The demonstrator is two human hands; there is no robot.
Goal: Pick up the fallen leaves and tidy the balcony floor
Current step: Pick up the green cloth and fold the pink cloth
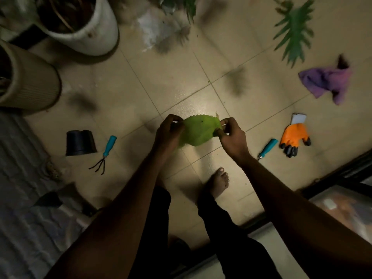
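A large green leaf [198, 130] with a toothed edge is held up above the beige tiled floor [181, 81], between both hands. My left hand [168, 133] grips its left side with curled fingers. My right hand [231, 135] pinches its right end near the stem. My bare foot [218, 183] stands on the tiles just below.
A white pot [86, 27] and a ribbed beige pot [26, 81] stand at the left. A black pot [80, 142], a teal hand rake [105, 152], a second teal tool [267, 147], an orange glove [295, 137] and a purple cloth [327, 81] lie on the floor. A door frame [322, 182] runs at the right.
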